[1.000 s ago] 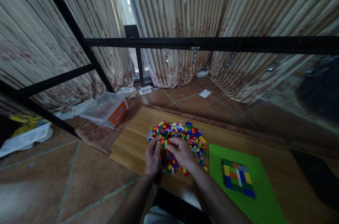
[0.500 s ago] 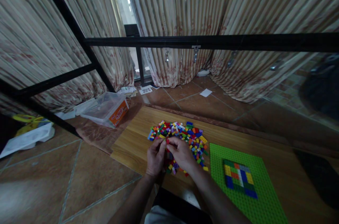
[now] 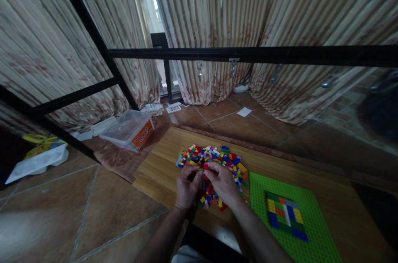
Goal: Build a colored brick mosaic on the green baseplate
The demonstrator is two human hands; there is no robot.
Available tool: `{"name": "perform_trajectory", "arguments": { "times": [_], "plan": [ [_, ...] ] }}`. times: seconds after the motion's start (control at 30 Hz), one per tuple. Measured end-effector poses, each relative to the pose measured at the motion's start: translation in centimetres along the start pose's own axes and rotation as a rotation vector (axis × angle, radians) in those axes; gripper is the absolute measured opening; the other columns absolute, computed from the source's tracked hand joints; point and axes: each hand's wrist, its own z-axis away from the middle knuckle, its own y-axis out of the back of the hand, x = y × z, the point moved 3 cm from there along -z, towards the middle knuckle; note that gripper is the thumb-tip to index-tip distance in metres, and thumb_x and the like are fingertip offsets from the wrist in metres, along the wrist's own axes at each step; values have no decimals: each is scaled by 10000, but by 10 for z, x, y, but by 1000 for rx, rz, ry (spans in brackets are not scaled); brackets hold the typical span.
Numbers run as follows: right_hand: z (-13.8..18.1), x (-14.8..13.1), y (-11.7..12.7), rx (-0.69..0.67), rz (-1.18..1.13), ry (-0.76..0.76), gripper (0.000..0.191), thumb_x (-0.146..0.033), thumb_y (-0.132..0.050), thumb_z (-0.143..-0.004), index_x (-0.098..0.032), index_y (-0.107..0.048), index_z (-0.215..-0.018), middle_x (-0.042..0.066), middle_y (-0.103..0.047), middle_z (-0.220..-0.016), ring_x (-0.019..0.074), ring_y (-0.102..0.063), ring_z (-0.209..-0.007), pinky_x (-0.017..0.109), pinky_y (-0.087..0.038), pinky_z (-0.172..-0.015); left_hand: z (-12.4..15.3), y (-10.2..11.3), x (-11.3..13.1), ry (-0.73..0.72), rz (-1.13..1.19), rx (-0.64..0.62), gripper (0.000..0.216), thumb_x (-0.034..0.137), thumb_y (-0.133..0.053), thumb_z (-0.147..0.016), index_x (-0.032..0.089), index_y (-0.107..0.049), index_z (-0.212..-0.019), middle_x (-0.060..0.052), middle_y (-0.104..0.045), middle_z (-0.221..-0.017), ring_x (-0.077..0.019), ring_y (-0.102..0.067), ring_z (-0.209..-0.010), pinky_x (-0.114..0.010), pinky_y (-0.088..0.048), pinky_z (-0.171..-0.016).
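Floor point(image 3: 59, 200): brown tiles with pale joints; a white tray-like thing point(image 3: 37, 164) lies at the far left, something yellow point(image 3: 40, 143) just behind it.
Box point(image 3: 126, 129): clear plastic, its orange label point(image 3: 143, 135) turned toward the counter point(image 3: 155, 165), whose wooden top stretches rightward from near the box.
Left hand point(image 3: 188, 188): above the near left side of the bricks, thumb and forefinger drawn close; a small yellow-green piece point(image 3: 200, 169) shows by the tips (mostly hidden, so I cannot tell whether it is gripped).
Red brick point(image 3: 205, 166): at the gap between the two hands, above the loose heap.
Brick pile point(image 3: 213, 154): many colours, scattered loosely on the counter under and around both hands.
Right hand point(image 3: 223, 182): thumb and fingers pinching the red brick, forearm running back to the lower right.
Baseplate point(image 3: 323, 230): green and studded, flat on the counter, right of the pile.
Brick panel point(image 3: 286, 216): a block of blue, yellow, green, orange and white bricks sitting on the baseplate.
Dark patch point(image 3: 374, 209): at the counter's right, too dim to identify.
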Motion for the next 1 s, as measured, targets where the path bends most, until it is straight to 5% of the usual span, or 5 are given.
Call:
{"name": "perform_trajectory", "arguments": {
  "times": [0.17,0.33,0.5,0.7,1.0],
  "plan": [
    [16,4,14,38,-30,-11,236,-318,-547,-840,-195,-691,-980,72,-754,-968,221,-694,-898,351,-527,-815,2,5,7,-144,-83,91,190,329,-666,-803,206,-720,-937,-67,-651,-984,-205,-619,-973,-341,-495,-895],
    [25,9,26,47,148,-34,214,-317,-546,-851,-223,-679,-991,58,-757,-943,223,-702,-865,356,-519,-790,-15,30,9,-34,-345,249,280,342,-565,-857,179,-687,-1050,-85,-624,-1022,-199,-619,-901,-313,-503,-812],
    [20,10,25,67,510,-63,205,-256,-557,-851,-231,-679,-1013,69,-759,-874,236,-708,-815,345,-497,-749,-57,48,8,190,-755,39,296,311,-583,-826,136,-693,-1038,-128,-648,-1007,-233,-632,-905,-314,-476,-784],
    [19,8,15,98,749,-12,244,-213,-546,-870,-209,-668,-1081,115,-752,-976,242,-705,-902,333,-487,-781,-70,46,9,230,-803,-66,88,266,-653,-742,194,-685,-783,-99,-676,-895,-256,-645,-894,-311,-433,-760],
    [25,1,17,113,769,-8,240,-286,-525,-907,-214,-679,-1077,101,-749,-999,234,-703,-918,322,-489,-795,-68,51,12,319,-604,16,103,222,-693,-662,191,-596,-679,-56,-662,-677,-230,-640,-760,-289,-419,-650]
  ]
}}
